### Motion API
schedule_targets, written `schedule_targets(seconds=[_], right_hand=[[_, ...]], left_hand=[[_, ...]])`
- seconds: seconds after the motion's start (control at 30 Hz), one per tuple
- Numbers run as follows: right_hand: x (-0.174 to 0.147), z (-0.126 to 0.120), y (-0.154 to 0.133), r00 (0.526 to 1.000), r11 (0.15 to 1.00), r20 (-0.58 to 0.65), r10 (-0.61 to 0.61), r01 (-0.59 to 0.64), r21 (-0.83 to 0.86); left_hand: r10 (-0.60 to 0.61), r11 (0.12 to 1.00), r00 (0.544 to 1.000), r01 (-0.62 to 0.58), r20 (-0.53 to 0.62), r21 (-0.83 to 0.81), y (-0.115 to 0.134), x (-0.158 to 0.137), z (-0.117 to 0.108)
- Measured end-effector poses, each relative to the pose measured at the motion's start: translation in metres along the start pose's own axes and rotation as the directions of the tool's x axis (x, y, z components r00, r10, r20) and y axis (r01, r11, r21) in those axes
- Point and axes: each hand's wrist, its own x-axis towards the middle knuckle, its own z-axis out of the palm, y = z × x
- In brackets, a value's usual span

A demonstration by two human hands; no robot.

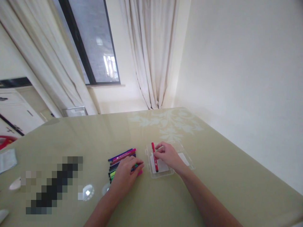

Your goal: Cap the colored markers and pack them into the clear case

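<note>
My right hand (167, 154) pinches a red marker (155, 157) between thumb and fingers, over the left part of a clear plastic case (162, 174). The case lies open on the table, with white paper (162, 165) visible in it. To the left, a row of several colored markers (121, 155) lies side by side, with blue, pink, dark red, black and green ones showing. My left hand (126, 171) is over this row, its thumb and fingers closed around dark and green marker ends (134, 167). It hides part of the row.
The glossy table (213, 176) runs back to a window wall with curtains (151, 47); a bare wall stands at the right. Left on the table are a blurred dark object (54, 186), a white rounded object (15, 183) and a folded cloth or tissue (8, 160). Ceiling light reflects nearby.
</note>
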Motion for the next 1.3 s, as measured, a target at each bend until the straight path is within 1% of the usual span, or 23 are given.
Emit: schedule_targets(seconds=[0.1, 0.2, 0.3, 0.5, 0.6, 0.7, 0.87, 0.97, 1.1, 1.2, 1.23, 1.3], right_hand=[[-0.001, 0.006, 0.004, 1.000, 0.995, 0.006, -0.019, 0.019, -0.097], [-0.004, 0.010, 0.002, 0.999, 0.978, -0.001, -0.038, 0.037, -0.204], [-0.008, 0.011, -0.002, 0.999, 0.961, 0.006, -0.040, 0.040, -0.273], [-0.011, 0.014, -0.004, 0.998, 0.947, -0.006, -0.062, 0.057, -0.315], [-0.009, 0.013, -0.003, 0.998, 0.960, -0.005, -0.057, 0.054, -0.273], [-0.008, 0.013, -0.002, 0.999, 0.968, 0.006, -0.043, 0.043, -0.249], [-0.011, 0.015, 0.002, 0.997, 0.947, 0.042, -0.057, 0.068, -0.313], [-0.011, 0.016, 0.003, 0.997, 0.945, 0.055, -0.053, 0.068, -0.321], [-0.011, 0.017, 0.001, 0.996, 0.948, 0.084, -0.010, 0.036, -0.316], [-0.012, 0.017, -0.002, 0.993, 0.954, 0.114, 0.031, 0.005, -0.301], [-0.013, 0.017, -0.002, 0.992, 0.955, 0.122, 0.039, -0.001, -0.296], [-0.013, 0.017, -0.003, 0.992, 0.951, 0.118, 0.034, 0.004, -0.309]], left_hand=[[-0.010, 0.994, 0.997, 0.002, 0.072, 0.113, -0.001, 0.001, -0.007], [-0.050, 0.987, 0.988, 0.027, 0.146, 0.155, -0.004, 0.003, -0.015], [-0.056, 0.988, 0.982, 0.029, 0.178, 0.154, -0.003, 0.002, -0.018], [0.028, 0.992, 0.966, -0.057, 0.258, 0.109, 0.008, -0.004, -0.005], [0.025, 0.991, 0.966, -0.058, 0.259, 0.119, 0.009, -0.005, -0.004], [0.016, 0.991, 0.969, -0.048, 0.248, 0.124, 0.008, -0.003, -0.007], [-0.002, 0.987, 0.964, -0.041, 0.266, 0.157, 0.009, -0.002, -0.013], [-0.018, 0.981, 0.960, -0.038, 0.281, 0.192, 0.009, -0.002, -0.014], [-0.009, 0.980, 0.954, -0.051, 0.299, 0.195, 0.010, -0.002, -0.013], [0.012, 0.991, 0.965, -0.047, 0.261, 0.125, 0.011, -0.002, -0.014], [0.008, 0.997, 0.973, -0.026, 0.231, 0.074, 0.011, -0.001, -0.015], [-0.048, 0.995, 0.985, 0.062, 0.165, -0.076, 0.009, 0.000, -0.019]])
